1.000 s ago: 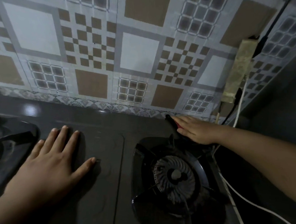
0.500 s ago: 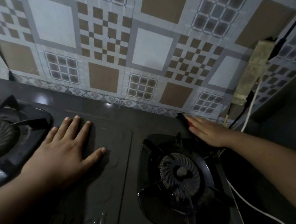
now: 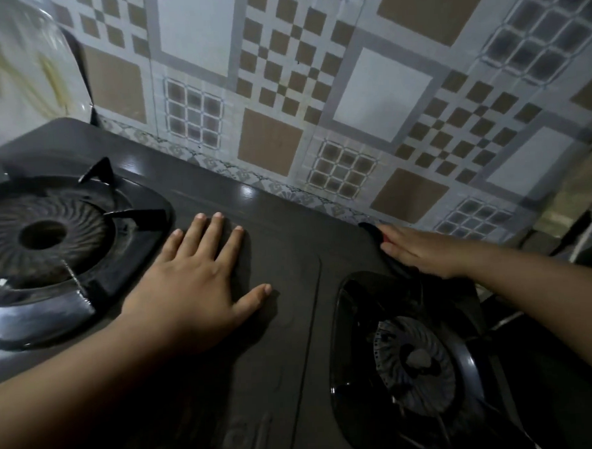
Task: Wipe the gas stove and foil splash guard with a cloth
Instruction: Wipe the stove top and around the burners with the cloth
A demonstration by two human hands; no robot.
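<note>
1. I see the gas stove (image 3: 293, 327) filling the near part of the view, dark and glossy, with one burner (image 3: 43, 234) at the left and a second burner (image 3: 415, 359) at the near right.
2. My left hand (image 3: 191, 284) lies flat on the bare middle panel between the two burners, fingers straight and slightly spread, thumb out to the right; it holds nothing.
3. My right hand (image 3: 422, 248) rests palm down at the far right edge of the stove, just beyond the right burner, fingers straight and together.
4. The cloth (image 3: 374, 232) lies under that right hand: only a dark edge with a trace of red shows past the fingertips, pressed against the stove top near the wall.
5. The foil splash guard (image 3: 23, 77) stands at the far left, shiny and streaked, well apart from both hands.
6. The patterned wall (image 3: 314, 86) runs along the far side.
</note>
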